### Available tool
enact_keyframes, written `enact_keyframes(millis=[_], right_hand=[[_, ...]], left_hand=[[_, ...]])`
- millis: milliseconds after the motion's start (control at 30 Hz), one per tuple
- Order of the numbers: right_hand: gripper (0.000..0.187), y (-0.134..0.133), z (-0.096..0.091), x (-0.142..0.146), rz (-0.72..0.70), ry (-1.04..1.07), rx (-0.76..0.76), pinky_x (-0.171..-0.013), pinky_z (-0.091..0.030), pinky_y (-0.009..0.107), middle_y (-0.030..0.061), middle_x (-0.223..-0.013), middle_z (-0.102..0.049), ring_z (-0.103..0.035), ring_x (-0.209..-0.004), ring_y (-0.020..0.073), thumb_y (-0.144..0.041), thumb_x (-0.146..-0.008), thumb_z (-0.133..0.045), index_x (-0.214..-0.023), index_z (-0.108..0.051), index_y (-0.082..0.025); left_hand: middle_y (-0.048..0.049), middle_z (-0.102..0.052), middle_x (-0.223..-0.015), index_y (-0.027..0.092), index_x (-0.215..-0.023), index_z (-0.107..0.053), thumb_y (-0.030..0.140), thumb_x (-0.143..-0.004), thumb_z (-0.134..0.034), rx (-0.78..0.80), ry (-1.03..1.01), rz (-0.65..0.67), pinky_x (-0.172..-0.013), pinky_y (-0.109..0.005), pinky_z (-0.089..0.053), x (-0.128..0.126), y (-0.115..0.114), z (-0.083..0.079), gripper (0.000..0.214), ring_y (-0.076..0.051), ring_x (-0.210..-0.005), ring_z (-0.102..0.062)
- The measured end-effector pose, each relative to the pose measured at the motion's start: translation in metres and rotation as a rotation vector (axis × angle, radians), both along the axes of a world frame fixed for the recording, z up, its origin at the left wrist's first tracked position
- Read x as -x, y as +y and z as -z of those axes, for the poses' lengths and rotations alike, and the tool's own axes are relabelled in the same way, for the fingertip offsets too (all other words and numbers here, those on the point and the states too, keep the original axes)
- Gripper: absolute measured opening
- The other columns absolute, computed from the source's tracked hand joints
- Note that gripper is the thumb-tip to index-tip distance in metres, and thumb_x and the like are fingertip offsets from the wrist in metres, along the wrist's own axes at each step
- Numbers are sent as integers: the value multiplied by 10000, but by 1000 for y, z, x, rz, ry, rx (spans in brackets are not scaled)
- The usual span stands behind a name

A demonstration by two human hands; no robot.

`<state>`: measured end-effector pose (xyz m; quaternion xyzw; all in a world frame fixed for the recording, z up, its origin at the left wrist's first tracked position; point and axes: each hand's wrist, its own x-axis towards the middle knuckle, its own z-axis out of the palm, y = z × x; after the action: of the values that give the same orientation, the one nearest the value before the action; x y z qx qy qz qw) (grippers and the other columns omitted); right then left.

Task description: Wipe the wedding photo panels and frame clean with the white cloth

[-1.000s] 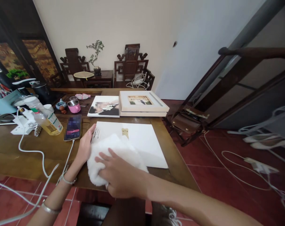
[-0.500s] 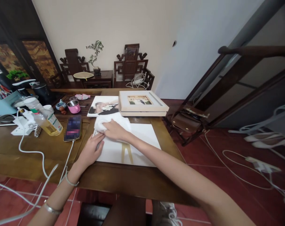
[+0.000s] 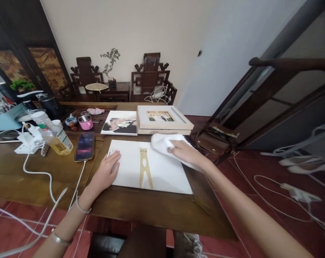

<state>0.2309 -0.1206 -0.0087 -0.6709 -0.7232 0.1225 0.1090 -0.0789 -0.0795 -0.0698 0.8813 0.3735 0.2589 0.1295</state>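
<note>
A white rectangular panel (image 3: 165,172) lies flat on the wooden table, with a tan A-shaped piece (image 3: 144,166) like a picture stand on its face. My left hand (image 3: 108,170) rests on the panel's left edge, palm down and fingers stretched out. My right hand (image 3: 184,152) grips a bunched white towel (image 3: 164,143) at the panel's upper right corner. Part of the towel covers that corner. Just behind the panel are a photo print (image 3: 119,123) and a pale picture frame (image 3: 165,118) stacked on another one.
A phone (image 3: 84,147) on a charging cable lies left of the panel. Farther left stand a bottle of yellow liquid (image 3: 60,141), a power strip (image 3: 25,145) and a pink cup (image 3: 86,122). A wooden chair with a brown bag (image 3: 213,143) is beyond the table's right edge.
My right hand has swept the towel rightward across the panel from its upper left to its upper right, uncovering the top of the tan piece. My left hand stays at the left edge.
</note>
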Motion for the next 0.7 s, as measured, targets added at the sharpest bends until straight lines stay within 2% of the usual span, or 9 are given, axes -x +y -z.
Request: enact_keyframes(millis=[100, 200, 267, 333, 433, 500, 567, 633, 700], right_hand=[[254, -48, 13, -2, 46, -21, -12, -923, -397, 429, 120, -1033, -658, -541, -1095, 302, -139, -789, -348, -840, -595, -178], [268, -102, 9, 15, -100, 31, 42, -1028, -331, 464, 72, -1347, -504, -283, -1349, 293, -77, -696, -398, -827, -596, -203], [365, -130, -2, 26, -222, 75, 132, -1067, -299, 464, 39, -1376, -482, -269, -1362, 263, -39, -652, -389, -881, -609, -219], [401, -142, -12, 32, -285, 102, 196, -1074, -307, 442, 30, -1325, -534, -321, -1340, 246, -27, -640, -382, -888, -620, -233], [323, -126, -11, 28, -233, 79, 175, -1042, -353, 422, 74, -1122, -650, -416, -1275, 259, -66, -710, -390, -874, -625, -213], [253, -94, -2, 21, -171, 29, 100, -1006, -383, 414, 92, -1017, -671, -470, -1222, 272, -115, -773, -398, -878, -616, -189], [208, -57, 7, 14, -115, -22, 13, -979, -396, 396, 96, -1019, -666, -499, -1187, 276, -152, -814, -407, -864, -607, -178], [212, -22, 13, 11, -87, -37, -34, -993, -369, 393, 113, -1030, -658, -507, -1172, 280, -160, -840, -393, -879, -601, -160], [228, 2, 16, 13, -69, -46, -66, -1025, -317, 420, 134, -1017, -660, -526, -1145, 287, -139, -847, -371, -885, -596, -140]], left_hand=[[-120, -526, -1335, 179, -1267, -521, 201, -915, -359, -8, -11, -4, -1079, -528, -288, -1, -1, 0, 389, -243, -1288, -431], [-117, -523, -1339, 183, -1272, -518, 206, -916, -356, -5, 5, -7, -1077, -529, -290, -1, -1, -1, 392, -246, -1290, -428], [-118, -511, -1350, 182, -1276, -513, 213, -917, -353, -5, 18, -9, -1081, -527, -285, -2, 0, -1, 394, -245, -1295, -421], [-123, -486, -1371, 172, -1286, -503, 218, -922, -343, -8, 28, -8, -1084, -519, -282, -2, 0, -2, 400, -242, -1311, -397], [-137, -433, -1411, 144, -1298, -487, 226, -927, -334, -2, 38, -9, -1083, -508, -287, -1, 1, -2, 409, -244, -1346, -336], [-146, -426, -1414, 138, -1306, -477, 230, -926, -341, 8, 49, -15, -1082, -512, -285, -1, 1, -1, 414, -249, -1347, -333], [-149, -443, -1401, 141, -1312, -471, 237, -924, -353, 18, 54, -22, -1086, -515, -276, 0, 2, 0, 417, -251, -1336, -354], [-141, -454, -1395, 152, -1312, -473, 247, -922, -363, 24, 46, -20, -1091, -511, -273, 1, 3, 1, 417, -249, -1332, -361], [-130, -460, -1392, 168, -1308, -480, 252, -919, -373, 25, 31, -16, -1093, -510, -272, 1, 3, 1, 412, -249, -1330, -364]])
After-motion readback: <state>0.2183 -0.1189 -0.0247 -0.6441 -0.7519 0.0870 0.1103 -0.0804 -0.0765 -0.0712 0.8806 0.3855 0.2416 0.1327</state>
